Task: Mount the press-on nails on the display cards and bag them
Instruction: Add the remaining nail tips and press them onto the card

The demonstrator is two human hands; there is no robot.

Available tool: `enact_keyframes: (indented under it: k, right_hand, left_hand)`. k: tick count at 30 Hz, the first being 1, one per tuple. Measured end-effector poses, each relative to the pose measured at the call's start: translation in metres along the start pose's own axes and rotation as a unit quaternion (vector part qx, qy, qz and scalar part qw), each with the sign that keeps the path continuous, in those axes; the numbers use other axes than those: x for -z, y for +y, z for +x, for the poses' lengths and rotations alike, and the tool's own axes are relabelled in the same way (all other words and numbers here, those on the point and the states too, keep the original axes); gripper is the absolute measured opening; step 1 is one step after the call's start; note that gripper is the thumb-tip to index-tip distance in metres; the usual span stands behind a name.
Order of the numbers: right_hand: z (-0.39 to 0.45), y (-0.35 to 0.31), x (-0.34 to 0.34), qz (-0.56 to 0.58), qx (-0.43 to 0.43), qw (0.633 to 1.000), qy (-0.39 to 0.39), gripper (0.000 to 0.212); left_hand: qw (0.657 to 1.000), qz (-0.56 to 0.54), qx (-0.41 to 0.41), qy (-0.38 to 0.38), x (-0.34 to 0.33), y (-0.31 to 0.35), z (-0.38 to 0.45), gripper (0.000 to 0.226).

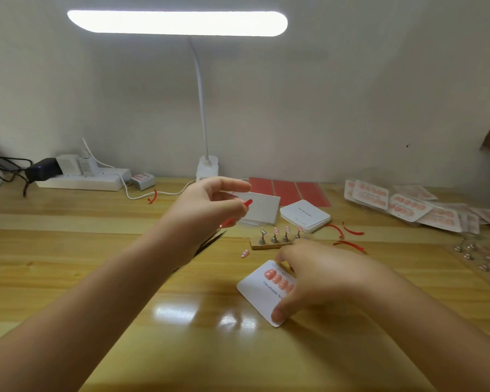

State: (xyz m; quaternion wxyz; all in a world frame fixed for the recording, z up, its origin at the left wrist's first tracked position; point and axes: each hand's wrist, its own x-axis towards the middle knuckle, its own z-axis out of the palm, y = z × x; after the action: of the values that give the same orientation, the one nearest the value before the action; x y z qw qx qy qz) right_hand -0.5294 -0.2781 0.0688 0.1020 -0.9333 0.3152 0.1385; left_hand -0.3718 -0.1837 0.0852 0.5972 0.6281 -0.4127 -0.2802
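Note:
A white display card [259,295] lies on the wooden table with a row of pink press-on nails [277,278] stuck along its upper part. My right hand [314,278] holds this card, thumb at its lower corner and fingers over its top edge. My left hand [207,205] is raised above the table and pinches a thin red strip [245,206]. A wooden stand [277,240] behind the card carries metal holders, some with pink nails on them. One loose pink nail [244,253] lies left of the card.
A stack of blank cards [304,215], a white card pile [262,209] and red adhesive sheets [289,189] sit behind. Bagged finished sets [408,207] lie at the right, with spare metal holders [481,258]. Black tweezers [210,244] are under my left wrist. Red strip scraps [348,232], lamp base [207,166], power strip [82,178].

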Motion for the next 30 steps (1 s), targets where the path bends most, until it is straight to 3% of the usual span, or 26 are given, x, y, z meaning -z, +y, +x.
enact_keyframes:
  k: [5, 9, 12, 16, 23, 28, 30]
  right_hand:
    - [0.000, 0.003, -0.010, 0.072, 0.008, 0.997, -0.006, 0.075]
    - [0.001, 0.008, -0.015, 0.122, 0.030, 0.992, -0.001, 0.079]
    - [0.002, 0.012, -0.016, 0.160, 0.035, 0.986, -0.013, 0.092]
    - [0.005, 0.015, -0.020, 0.178, 0.032, 0.984, -0.005, 0.084]
    - [0.011, 0.019, -0.025, 0.240, 0.030, 0.970, 0.020, 0.075]
    - [0.019, 0.018, -0.036, 0.336, 0.035, 0.931, 0.137, 0.110]
    - [0.021, 0.016, -0.041, 0.340, 0.047, 0.923, 0.174, 0.114]
  left_hand:
    - [0.996, -0.085, 0.020, -0.031, 0.001, 0.001, -0.001, 0.029]
    - [0.979, -0.191, 0.042, -0.060, 0.002, -0.001, 0.001, 0.042]
    - [0.976, -0.203, 0.039, -0.063, 0.002, -0.004, 0.002, 0.039]
    - [0.980, -0.193, 0.040, -0.042, 0.000, -0.007, 0.004, 0.036]
    - [1.000, -0.005, 0.030, -0.001, -0.002, -0.014, 0.006, 0.049]
    - [0.995, 0.092, 0.045, 0.004, -0.006, -0.024, 0.006, 0.070]
    - [0.991, 0.125, 0.053, -0.006, -0.009, -0.029, 0.005, 0.079]
